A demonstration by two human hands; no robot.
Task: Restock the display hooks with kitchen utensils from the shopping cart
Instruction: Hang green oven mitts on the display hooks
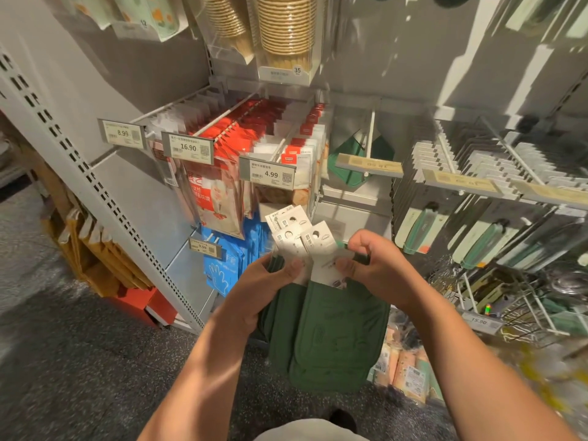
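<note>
Below the display hook (pixel 370 135) with 1 green mat: green silicone mats (pixel 321 332) hanging lengthwise, header cards (pixel 299 237) up. Left hand (pixel 270 281) gripping the bunch; right hand (pixel 369 262) pinching the front card, nearer the hook, up and slightly right.

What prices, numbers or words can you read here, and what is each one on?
"8.99": far-left price tag
"16.90": second price tag
"4.99": third price tag
"9.99": tag by the blue glove packs, faint
"15.90": lower-right tag
"35": round sticker on cup pack
"12": top-left pack
Card headers in both hands: too small to read.
</note>
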